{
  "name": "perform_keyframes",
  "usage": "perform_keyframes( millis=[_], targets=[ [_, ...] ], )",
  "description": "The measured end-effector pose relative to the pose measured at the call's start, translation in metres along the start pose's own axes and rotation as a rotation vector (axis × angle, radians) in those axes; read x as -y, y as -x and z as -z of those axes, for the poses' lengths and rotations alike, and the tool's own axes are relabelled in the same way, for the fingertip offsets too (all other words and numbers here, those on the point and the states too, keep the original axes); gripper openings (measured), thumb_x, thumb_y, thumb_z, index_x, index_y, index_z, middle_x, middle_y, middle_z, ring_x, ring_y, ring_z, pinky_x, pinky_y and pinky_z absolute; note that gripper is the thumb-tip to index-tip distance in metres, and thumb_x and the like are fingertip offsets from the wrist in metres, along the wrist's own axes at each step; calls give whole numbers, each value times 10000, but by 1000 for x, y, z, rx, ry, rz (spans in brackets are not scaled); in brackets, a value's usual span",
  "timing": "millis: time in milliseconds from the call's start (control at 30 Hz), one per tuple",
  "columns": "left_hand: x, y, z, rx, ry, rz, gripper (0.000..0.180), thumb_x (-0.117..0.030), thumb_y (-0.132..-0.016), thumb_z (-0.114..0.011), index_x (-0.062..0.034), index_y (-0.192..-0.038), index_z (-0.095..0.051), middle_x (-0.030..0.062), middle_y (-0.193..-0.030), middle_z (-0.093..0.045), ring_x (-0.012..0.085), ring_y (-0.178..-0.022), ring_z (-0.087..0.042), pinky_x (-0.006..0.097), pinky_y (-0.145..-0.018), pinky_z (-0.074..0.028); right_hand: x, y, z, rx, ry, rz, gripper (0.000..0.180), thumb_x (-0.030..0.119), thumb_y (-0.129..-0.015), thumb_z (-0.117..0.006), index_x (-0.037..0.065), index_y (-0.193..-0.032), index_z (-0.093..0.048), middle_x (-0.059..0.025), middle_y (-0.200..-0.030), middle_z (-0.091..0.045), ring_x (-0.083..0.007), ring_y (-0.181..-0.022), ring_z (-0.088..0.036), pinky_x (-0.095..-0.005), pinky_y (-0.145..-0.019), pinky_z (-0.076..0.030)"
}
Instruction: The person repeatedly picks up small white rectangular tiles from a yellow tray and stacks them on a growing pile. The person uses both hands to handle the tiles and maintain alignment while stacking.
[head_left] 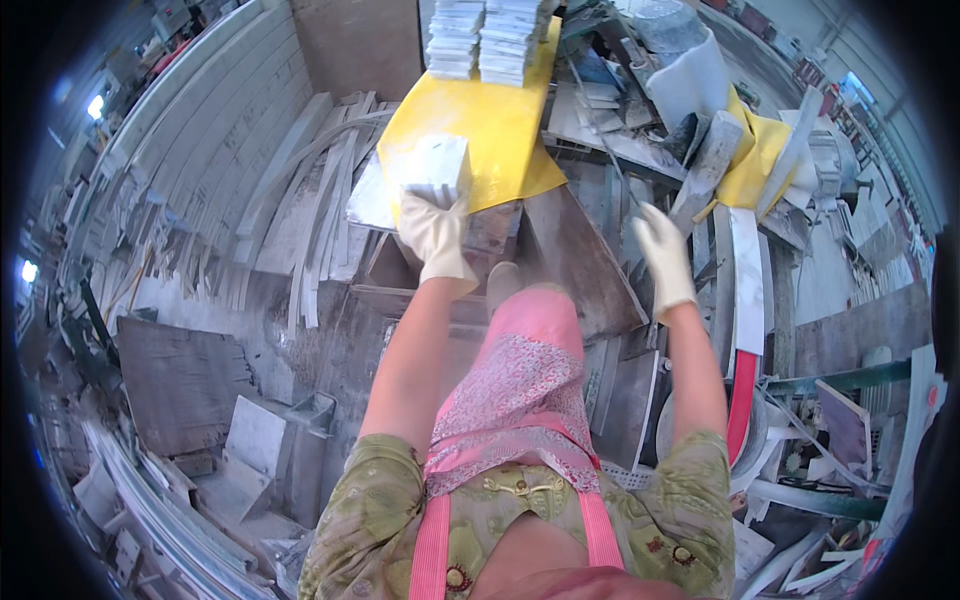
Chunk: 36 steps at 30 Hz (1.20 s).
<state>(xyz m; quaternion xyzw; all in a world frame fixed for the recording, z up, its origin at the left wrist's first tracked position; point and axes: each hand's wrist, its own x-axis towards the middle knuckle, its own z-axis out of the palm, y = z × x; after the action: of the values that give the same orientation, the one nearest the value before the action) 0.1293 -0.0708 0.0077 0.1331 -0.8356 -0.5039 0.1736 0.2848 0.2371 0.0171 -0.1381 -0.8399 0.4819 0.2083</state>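
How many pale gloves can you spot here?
2. The left glove is against the white block by the yellow sheet; the right glove is out to that sheet's right. Others may be hidden.

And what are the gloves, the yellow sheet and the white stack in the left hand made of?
Gloves: probably rubber, smooth and cream, fitting closely. Yellow sheet: maybe plastic or coated cloth, with shiny patches. White stack: perhaps stone or tile, pale with crisp corners; can't be sure.
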Motion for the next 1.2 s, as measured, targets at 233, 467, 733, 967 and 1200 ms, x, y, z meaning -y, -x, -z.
perform_keyframes(
  millis=[233, 467, 733, 967, 1200],
  targets=[
    [-3, 6, 5, -18, -12, -94, 744, -342, -624, -920, 24, -1156, -551, 219, -1077, -681, 364, -989, -673, 402, -891, -525, -109, 131, 213, -445, 247, -354, 444, 113, -970, -578, -48, -1379, -514, -179, -1421, -540, -276, -1322, -511, -380, -1119, -373],
    [30, -21, -17, -5, -524, -112, 1085, -567, -604, -847, 58, -1376, -412, 233, -1287, -590, 359, -1182, -610, 419, -996, -485, -117, 192, 233, -184, 648, -116, 656, 111, -822, -702, -31, -1420, -473, -220, -1467, -476, -330, -1392, -427, -382, -1171, -304],
    [30, -16, -13, 104, -80, -133, 871, -477, -628, -880, 28, -1222, -492, 224, -1092, -657, 357, -1038, -637, 407, -945, -470, -113, 156, 203, -89, 1358, -261, 751, 189, -835, -686, 85, -1499, -352, -111, -1544, -395, -235, -1433, -363, -433, -1177, -283],
    [18, -15, -8, 39, -277, -111, 929, -474, -617, -882, 37, -1278, -475, 231, -1210, -634, 357, -1130, -621, 409, -984, -459, -116, 146, 202, -236, 1382, -202, 444, 223, -929, -552, 42, -1323, -458, -178, -1349, -558, -296, -1251, -545, -453, -1025, -441],
    [13, -7, -5, 54, -177, -133, 907, -462, -625, -884, 42, -1264, -484, 235, -1200, -638, 368, -1112, -627, 404, -972, -468, -92, 122, 204, -339, 1309, -47, 147, 140, -925, -498, 20, -998, -543, -173, -976, -669, -357, -894, -669, -478, -760, -536]
  ],
)
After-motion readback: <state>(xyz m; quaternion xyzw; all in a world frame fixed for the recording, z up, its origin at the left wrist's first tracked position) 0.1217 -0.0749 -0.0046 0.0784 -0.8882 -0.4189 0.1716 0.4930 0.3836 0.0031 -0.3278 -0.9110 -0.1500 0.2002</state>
